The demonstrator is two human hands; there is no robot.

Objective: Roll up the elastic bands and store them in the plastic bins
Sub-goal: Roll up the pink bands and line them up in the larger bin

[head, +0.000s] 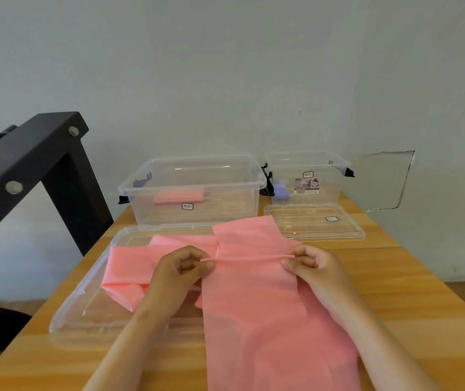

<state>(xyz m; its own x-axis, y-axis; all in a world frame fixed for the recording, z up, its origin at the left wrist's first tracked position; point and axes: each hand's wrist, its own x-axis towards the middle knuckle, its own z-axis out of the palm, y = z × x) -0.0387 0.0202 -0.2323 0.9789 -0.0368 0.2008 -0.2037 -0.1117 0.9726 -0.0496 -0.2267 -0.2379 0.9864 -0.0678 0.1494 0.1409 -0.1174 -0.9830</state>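
A long pink elastic band (268,320) lies flat on the wooden table, running from the near edge up the middle. Its far end is turned into a thin roll (248,259). My left hand (180,272) pinches the roll's left end and my right hand (310,263) pinches its right end. More pink band (129,266) lies loosely folded to the left and behind, partly on a clear lid. A large clear plastic bin (194,190) stands at the back with a rolled pink band (179,198) inside. A smaller clear bin (307,176) stands to its right.
A clear lid (78,311) lies flat at the left under the loose band. Another clear lid (314,221) lies before the small bin, which holds a purple object (280,191). A black metal frame (28,170) rises at the left. The wall stands behind the table.
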